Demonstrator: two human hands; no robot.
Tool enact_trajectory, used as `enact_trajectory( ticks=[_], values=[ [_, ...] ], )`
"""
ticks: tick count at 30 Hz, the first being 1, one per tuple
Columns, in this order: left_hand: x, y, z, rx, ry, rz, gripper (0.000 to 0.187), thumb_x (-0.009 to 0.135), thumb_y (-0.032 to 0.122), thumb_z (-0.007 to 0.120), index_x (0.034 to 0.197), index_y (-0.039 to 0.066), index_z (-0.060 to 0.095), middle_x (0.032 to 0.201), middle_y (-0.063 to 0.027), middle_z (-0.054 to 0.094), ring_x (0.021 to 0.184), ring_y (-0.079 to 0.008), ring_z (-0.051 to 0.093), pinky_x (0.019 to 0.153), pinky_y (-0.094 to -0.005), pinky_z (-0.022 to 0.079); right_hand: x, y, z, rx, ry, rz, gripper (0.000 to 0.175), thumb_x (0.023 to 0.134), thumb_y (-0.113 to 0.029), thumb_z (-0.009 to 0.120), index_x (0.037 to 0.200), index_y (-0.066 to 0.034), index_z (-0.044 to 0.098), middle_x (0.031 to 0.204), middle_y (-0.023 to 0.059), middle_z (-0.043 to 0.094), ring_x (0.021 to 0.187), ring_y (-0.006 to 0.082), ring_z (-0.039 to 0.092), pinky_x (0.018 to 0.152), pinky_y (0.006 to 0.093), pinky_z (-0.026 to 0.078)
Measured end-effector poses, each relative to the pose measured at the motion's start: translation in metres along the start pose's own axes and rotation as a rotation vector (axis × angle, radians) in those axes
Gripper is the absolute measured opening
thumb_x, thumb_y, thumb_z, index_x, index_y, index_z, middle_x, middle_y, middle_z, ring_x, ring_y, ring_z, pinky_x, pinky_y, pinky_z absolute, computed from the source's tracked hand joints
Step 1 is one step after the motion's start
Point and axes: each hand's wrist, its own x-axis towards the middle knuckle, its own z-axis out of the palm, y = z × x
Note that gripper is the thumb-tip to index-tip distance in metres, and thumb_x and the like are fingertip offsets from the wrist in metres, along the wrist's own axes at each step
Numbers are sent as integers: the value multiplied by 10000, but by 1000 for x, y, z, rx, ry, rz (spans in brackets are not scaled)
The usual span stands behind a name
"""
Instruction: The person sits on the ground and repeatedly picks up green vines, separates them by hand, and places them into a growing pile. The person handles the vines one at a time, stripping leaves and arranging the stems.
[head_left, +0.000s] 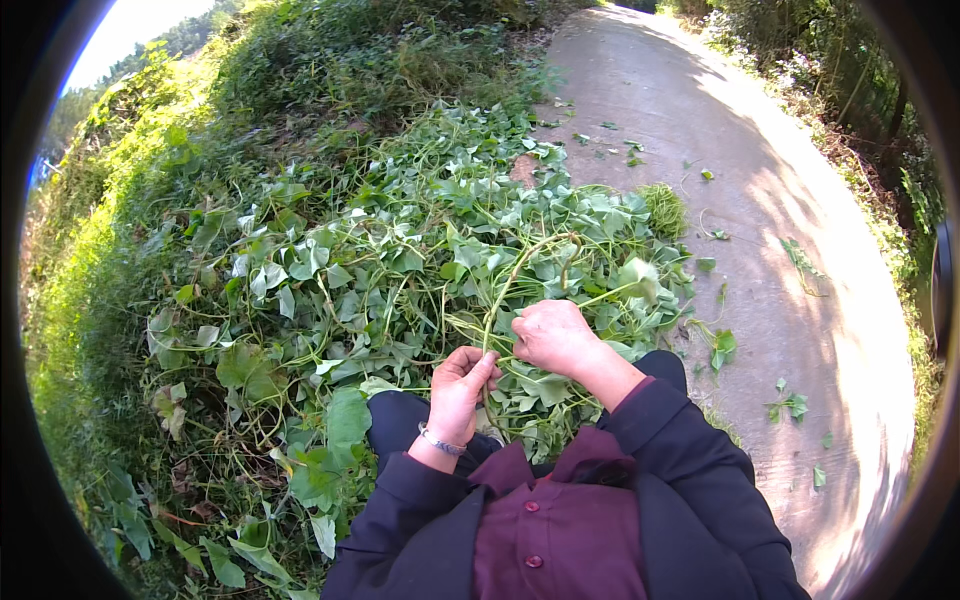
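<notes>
Between thumb and fingers, my left hand pinches a long vine stem that arches up and bends over at its far end. Close beside it, my right hand is curled shut around a thin green leaf stalk, whose leaf sticks out to the right, a little blurred. The fingertips of the right hand are turned away, so their exact grip is hidden. A broad heap of cut leafy vines lies right in front of my knees, beneath both hands.
A bundle of thin green stalks lies at the heap's right edge. Along the right runs a concrete path with scattered loose leaves. Tangled plants and weeds cover the bank on the left. Dense bushes border the path's far side.
</notes>
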Motion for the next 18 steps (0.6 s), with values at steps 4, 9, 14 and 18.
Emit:
enact_trajectory(
  ticks=[4, 9, 14, 18],
  values=[
    [3, 4, -11, -37, -40, -17, 150, 888, 133, 583, 983, 16, 589, 759, -22, 609, 599, -59, 521, 520, -168, 380, -11, -3, 4, 483, 125, 1, 209, 808, -221, 593, 928, -51, 619, 887, 123, 633, 841, 280, 611, 731, 372, 489],
    [6, 3, -15, -108, -74, 21, 208, 897, 90, 552, 1091, 21, 524, 835, -38, 611, 659, -76, 536, 573, -188, 416, -8, -9, 17, 956, -41, -67, 215, 864, -193, 576, 1022, -49, 595, 942, 131, 621, 884, 276, 597, 786, 355, 473],
    [6, 6, -13, -109, -104, 35, 184, 898, 54, 529, 1075, 39, 481, 857, -41, 612, 684, -85, 551, 595, -193, 425, -7, -8, 11, 697, 44, -191, 180, 857, -189, 563, 973, -57, 606, 890, 125, 600, 842, 283, 596, 745, 360, 477],
    [8, 2, -14, -26, -89, 58, 171, 888, 39, 538, 1055, 34, 500, 842, -28, 606, 686, -72, 545, 587, -184, 414, -5, -12, 1, 491, -1, -208, 187, 831, -220, 566, 914, -56, 599, 862, 118, 583, 816, 304, 592, 704, 387, 478]
  ],
)
